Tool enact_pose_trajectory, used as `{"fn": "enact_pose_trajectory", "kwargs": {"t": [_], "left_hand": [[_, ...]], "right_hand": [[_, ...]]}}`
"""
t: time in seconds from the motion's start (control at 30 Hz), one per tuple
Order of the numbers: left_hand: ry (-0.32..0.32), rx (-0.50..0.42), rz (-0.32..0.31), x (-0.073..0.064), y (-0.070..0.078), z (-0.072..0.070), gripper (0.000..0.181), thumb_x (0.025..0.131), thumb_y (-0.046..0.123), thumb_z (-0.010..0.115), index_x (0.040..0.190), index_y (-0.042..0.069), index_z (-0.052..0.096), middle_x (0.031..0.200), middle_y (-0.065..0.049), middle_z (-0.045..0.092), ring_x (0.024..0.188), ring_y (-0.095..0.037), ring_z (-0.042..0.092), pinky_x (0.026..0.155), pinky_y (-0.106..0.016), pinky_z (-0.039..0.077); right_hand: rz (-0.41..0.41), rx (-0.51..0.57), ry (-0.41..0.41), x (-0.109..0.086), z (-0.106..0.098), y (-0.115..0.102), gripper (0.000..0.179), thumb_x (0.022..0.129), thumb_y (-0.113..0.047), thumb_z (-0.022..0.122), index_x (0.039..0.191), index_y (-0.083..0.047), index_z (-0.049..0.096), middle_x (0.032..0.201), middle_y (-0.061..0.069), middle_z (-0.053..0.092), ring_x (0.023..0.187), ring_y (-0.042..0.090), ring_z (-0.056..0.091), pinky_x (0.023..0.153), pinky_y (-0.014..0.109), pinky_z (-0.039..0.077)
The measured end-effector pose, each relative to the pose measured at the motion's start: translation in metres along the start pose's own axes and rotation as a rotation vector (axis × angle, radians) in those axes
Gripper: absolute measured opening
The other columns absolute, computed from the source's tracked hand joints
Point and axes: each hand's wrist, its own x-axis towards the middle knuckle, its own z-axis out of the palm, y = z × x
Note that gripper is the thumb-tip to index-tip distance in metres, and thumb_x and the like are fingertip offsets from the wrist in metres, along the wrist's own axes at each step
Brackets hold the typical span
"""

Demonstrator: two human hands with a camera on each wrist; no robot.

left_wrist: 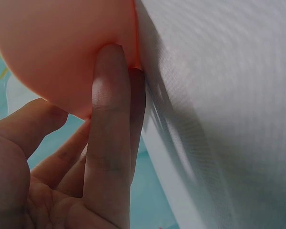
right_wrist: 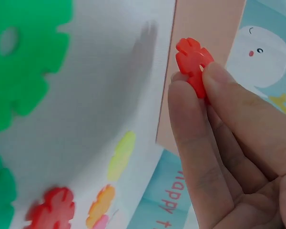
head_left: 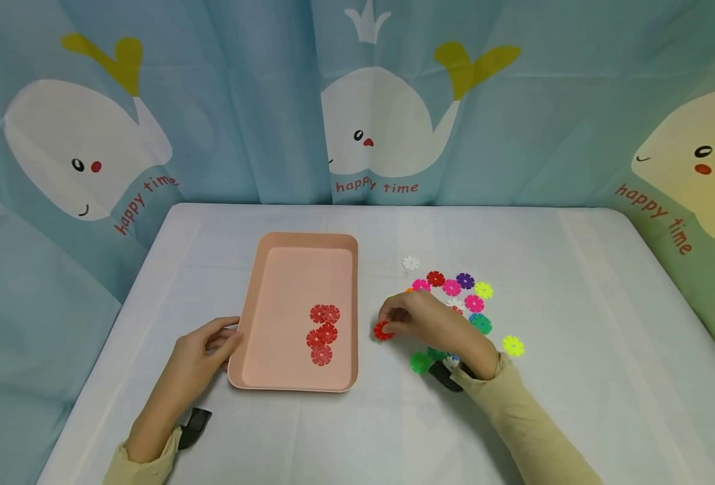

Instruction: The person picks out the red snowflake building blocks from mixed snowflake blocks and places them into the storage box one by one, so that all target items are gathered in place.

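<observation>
My right hand (head_left: pixel 426 320) pinches a red snowflake disc (right_wrist: pixel 193 59) between thumb and fingertips, just right of a pink tray (head_left: pixel 284 283). The disc is tilted and has a notched rim and a central hole. On the tray's left side, my left hand (head_left: pixel 202 350) grips the edge, its fingers (left_wrist: pixel 109 105) against the outer wall. Several red snowflake discs (head_left: pixel 321 337) lie clustered in the tray's right half, some overlapping. Under and behind the right hand spread more discs in mixed colours, partly hidden by that hand and forearm.
Beyond the right hand lie a white disc (head_left: pixel 410 263), a purple disc (head_left: pixel 465 281) and several pink ones. A yellow disc (head_left: pixel 513 346) sits apart at the right, a green disc (head_left: pixel 420 363) nearer. A whale-print curtain (head_left: pixel 242 101) hangs behind the white table (head_left: pixel 575 303).
</observation>
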Motion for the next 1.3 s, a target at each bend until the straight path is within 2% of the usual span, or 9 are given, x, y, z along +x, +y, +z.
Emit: {"fn": "enact_pose_trajectory", "kwargs": {"t": [0.3, 0.57, 0.8, 1.1, 1.3], "left_hand": [[0.004, 0.006, 0.016, 0.0, 0.0, 0.0, 0.041, 0.1, 0.026, 0.062, 0.134, 0.004, 0.06, 0.111, -0.012, 0.071, 0.098, -0.023, 0.07, 0.068, -0.02, 0.054], [-0.004, -0.018, 0.005, 0.0, 0.001, 0.001, 0.041, 0.1, 0.026, 0.062, 0.135, 0.004, 0.059, 0.111, -0.012, 0.071, 0.095, -0.02, 0.07, 0.067, -0.021, 0.055], [-0.009, -0.014, 0.003, 0.001, 0.002, 0.001, 0.042, 0.1, 0.027, 0.062, 0.135, 0.004, 0.059, 0.111, -0.012, 0.071, 0.094, -0.019, 0.07, 0.067, -0.022, 0.055], [0.002, 0.007, 0.019, 0.001, 0.0, 0.0, 0.039, 0.1, 0.024, 0.061, 0.134, 0.004, 0.06, 0.109, -0.012, 0.071, 0.093, -0.02, 0.071, 0.067, -0.022, 0.055], [-0.003, 0.005, 0.008, 0.0, -0.001, 0.001, 0.038, 0.101, 0.024, 0.061, 0.134, 0.004, 0.06, 0.108, -0.011, 0.071, 0.092, -0.02, 0.07, 0.067, -0.022, 0.056]], "right_hand": [[-0.043, 0.013, 0.044, 0.009, -0.002, -0.008, 0.01, 0.084, -0.007, 0.079, 0.093, -0.009, 0.073, 0.083, -0.004, 0.07, 0.077, 0.006, 0.065, 0.076, 0.023, 0.056], [-0.075, 0.044, 0.064, 0.015, -0.004, -0.014, 0.009, 0.084, -0.006, 0.078, 0.092, -0.008, 0.073, 0.084, -0.003, 0.073, 0.078, 0.007, 0.068, 0.078, 0.022, 0.057], [-0.071, 0.085, 0.063, 0.021, -0.004, -0.017, 0.009, 0.085, -0.007, 0.077, 0.094, -0.009, 0.073, 0.086, -0.002, 0.074, 0.08, 0.007, 0.07, 0.079, 0.023, 0.057], [-0.074, 0.081, 0.082, 0.028, -0.003, -0.023, 0.012, 0.085, -0.007, 0.078, 0.097, -0.005, 0.074, 0.091, 0.002, 0.073, 0.08, 0.009, 0.069, 0.078, 0.024, 0.058], [-0.069, 0.073, 0.085, 0.031, -0.002, -0.023, 0.012, 0.085, -0.007, 0.078, 0.096, -0.005, 0.074, 0.091, 0.003, 0.073, 0.081, 0.01, 0.069, 0.077, 0.024, 0.058]]}}
